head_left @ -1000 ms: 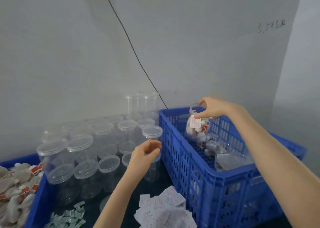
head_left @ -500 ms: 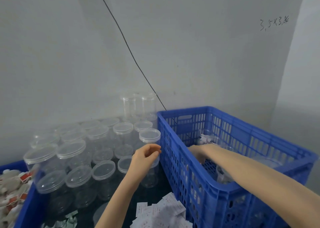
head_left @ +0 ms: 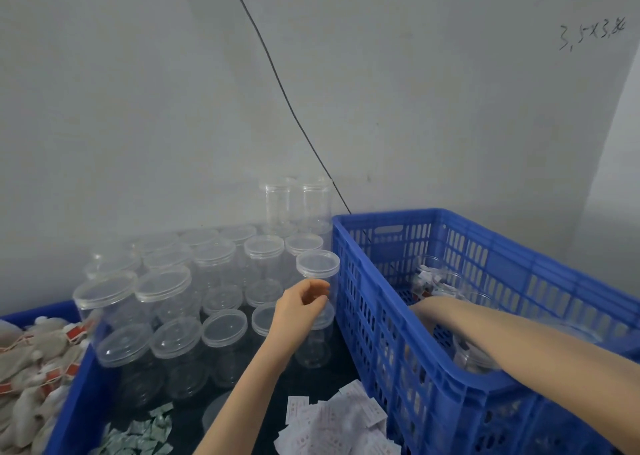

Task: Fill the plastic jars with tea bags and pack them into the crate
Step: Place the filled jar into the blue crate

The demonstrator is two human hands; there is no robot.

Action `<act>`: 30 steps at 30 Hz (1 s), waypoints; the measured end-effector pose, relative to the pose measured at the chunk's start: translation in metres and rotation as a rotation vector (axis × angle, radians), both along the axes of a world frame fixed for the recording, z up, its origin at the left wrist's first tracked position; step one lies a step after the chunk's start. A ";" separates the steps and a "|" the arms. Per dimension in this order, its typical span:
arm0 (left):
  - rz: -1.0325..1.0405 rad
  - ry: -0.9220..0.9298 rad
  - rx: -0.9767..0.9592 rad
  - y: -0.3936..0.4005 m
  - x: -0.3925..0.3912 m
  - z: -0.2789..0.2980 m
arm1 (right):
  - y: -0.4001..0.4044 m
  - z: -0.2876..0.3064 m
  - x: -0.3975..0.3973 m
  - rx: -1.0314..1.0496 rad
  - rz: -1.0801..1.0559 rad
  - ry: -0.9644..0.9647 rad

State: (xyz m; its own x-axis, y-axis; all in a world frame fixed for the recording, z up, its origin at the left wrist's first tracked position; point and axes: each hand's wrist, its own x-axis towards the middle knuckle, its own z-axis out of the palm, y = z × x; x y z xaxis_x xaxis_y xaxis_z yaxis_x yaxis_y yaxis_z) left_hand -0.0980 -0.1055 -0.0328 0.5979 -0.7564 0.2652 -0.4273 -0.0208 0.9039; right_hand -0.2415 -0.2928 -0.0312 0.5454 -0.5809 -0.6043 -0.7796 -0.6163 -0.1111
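A blue slatted crate [head_left: 381, 347] stands at the right. Inside it, a clear jar with tea bags [head_left: 429, 281] sits at the far end, and another jar [head_left: 474, 357] shows beneath my right forearm. My right hand [head_left: 420, 311] reaches down inside the crate; its fingers are hidden behind the crate wall. My left hand [head_left: 303, 304] hovers with loosely curled fingers, holding nothing, just in front of a tall lidded empty jar [head_left: 318, 267] beside the crate. Several empty lidded jars [head_left: 162, 288] crowd the dark table to the left.
A blue bin of tea bags [head_left: 34, 361] sits at the left edge. White paper packets [head_left: 336, 423] and small green packets [head_left: 138, 434] lie near the front. A black cable [head_left: 277, 80] runs down the grey wall behind the crate.
My right hand lowered the tea-bag-filled jar from above the crate's rim down into the crate and stays deep inside. My left hand has hardly moved.
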 end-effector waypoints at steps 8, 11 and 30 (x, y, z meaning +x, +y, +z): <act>0.295 -0.197 0.123 -0.033 0.012 -0.001 | -0.010 0.005 0.005 0.159 0.042 0.010; 0.299 -0.174 0.190 -0.044 0.019 -0.005 | -0.013 0.008 0.003 0.176 0.056 -0.004; 0.280 -0.059 0.116 -0.064 0.022 -0.007 | -0.016 0.007 0.004 0.127 0.083 0.146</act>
State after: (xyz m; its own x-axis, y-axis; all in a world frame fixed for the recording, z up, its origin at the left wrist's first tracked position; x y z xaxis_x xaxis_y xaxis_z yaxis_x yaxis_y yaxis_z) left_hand -0.0756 -0.1693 -0.0399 0.7739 -0.5913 0.2268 -0.4415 -0.2470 0.8626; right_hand -0.2373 -0.3092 -0.0238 0.4891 -0.4518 -0.7460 -0.7402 -0.6675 -0.0811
